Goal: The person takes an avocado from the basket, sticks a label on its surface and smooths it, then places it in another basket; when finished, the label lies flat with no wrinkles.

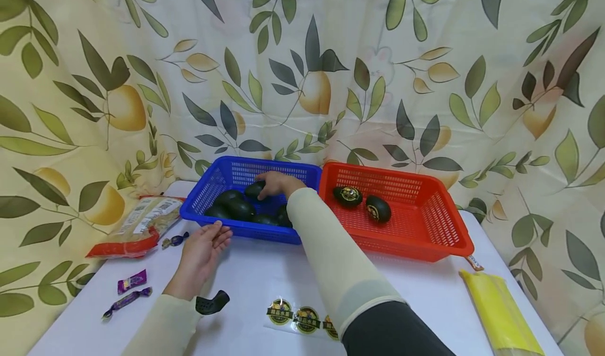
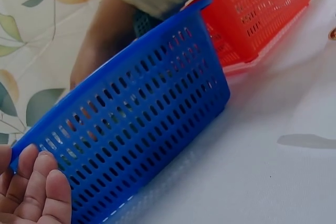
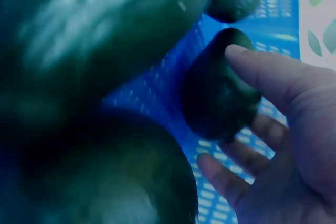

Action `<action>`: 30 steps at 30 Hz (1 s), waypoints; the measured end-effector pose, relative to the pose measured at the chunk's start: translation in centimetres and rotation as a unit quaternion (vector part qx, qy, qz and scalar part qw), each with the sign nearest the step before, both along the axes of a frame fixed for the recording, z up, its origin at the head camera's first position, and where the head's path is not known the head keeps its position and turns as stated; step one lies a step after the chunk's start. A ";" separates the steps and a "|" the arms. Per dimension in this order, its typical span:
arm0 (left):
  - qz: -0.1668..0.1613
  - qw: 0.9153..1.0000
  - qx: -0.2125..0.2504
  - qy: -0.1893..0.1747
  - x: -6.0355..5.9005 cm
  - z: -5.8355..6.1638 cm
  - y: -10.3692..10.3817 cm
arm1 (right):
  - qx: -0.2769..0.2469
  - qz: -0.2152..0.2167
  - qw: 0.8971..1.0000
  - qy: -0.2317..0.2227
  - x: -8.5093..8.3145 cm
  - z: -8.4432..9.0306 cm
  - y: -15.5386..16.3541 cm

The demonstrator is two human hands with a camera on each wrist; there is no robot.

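Observation:
Inside the blue basket (image 1: pixel 189 209) lie several dark green avocados (image 1: pixel 238 209). My right hand (image 1: pixel 274 184) reaches in and holds one smaller avocado (image 3: pixel 220 87), its thumb on the near side and its fingers around the other side. My left hand (image 1: pixel 203 251) is at the basket's front left corner, fingers loosely bent beside the rim; in the left wrist view the fingers (image 2: pixel 55 182) lie against or close to the wall. Two avocados (image 1: pixel 347 196) with round black-and-gold stickers sit in the red basket (image 1: pixel 439 214). A strip of such stickers (image 1: pixel 307 319) lies on the table.
To the left are a clear bag with red ends (image 1: pixel 142 224), a dark wrapped candy (image 1: pixel 175 240) and purple candies (image 1: pixel 132 281). A yellow package (image 1: pixel 501 311) lies at the right edge. Behind the baskets hangs a leaf-patterned curtain (image 1: pixel 302 83).

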State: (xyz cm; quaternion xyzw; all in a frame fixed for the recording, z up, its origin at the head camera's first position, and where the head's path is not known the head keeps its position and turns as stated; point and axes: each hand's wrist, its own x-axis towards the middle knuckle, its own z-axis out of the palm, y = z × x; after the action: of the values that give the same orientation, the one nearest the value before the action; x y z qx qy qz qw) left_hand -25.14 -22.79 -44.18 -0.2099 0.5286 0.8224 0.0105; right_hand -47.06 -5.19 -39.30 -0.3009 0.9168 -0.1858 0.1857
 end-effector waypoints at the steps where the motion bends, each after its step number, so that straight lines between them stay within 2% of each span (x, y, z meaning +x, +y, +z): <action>1: -0.002 1.000 0.001 -0.001 0.0 0.0 0.1 | 0.013 -0.004 1.000 -0.001 0.1 -0.1 -0.2; 5: -0.008 1.000 0.005 -0.001 0.0 0.1 0.4 | 0.050 -0.020 0.999 -0.007 0.2 -0.3 -0.6; 9: -0.005 1.000 0.004 -0.001 0.0 0.2 0.3 | 0.037 -0.024 0.999 -0.005 0.2 -0.1 -0.6; 13: -0.007 1.000 0.002 0.000 0.1 0.2 0.0 | -0.011 -0.018 1.000 0.000 0.2 0.3 -0.2; 16: -0.014 1.000 0.004 -0.001 0.2 0.2 -0.2 | -0.069 -0.023 0.997 -0.034 0.4 0.7 0.5; 19: -0.021 1.000 0.009 -0.006 0.3 0.3 0.0 | -0.125 -0.025 0.989 -0.069 1.0 1.3 1.8; 22: -0.025 1.000 0.017 -0.006 0.3 0.5 0.0 | -0.164 -0.019 0.983 -0.084 1.8 2.4 3.2; 24: -0.029 0.999 0.024 -0.006 0.4 0.7 0.0 | -0.173 -0.016 0.982 -0.078 2.6 3.4 4.2; 27: -0.032 0.999 0.041 -0.008 0.6 1.0 -0.2 | -0.170 -0.003 0.984 -0.050 4.1 4.7 5.9; 30: -0.034 0.997 0.066 -0.018 1.1 1.0 -0.4 | -0.162 0.007 0.987 -0.023 6.6 5.5 7.9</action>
State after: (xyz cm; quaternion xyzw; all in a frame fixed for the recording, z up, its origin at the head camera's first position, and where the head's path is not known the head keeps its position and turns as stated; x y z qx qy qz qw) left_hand -24.03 -23.20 -43.15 -0.2052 0.4802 0.8506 0.0619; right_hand -40.50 2.74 -33.77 -0.3291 0.8678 -0.3373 0.1573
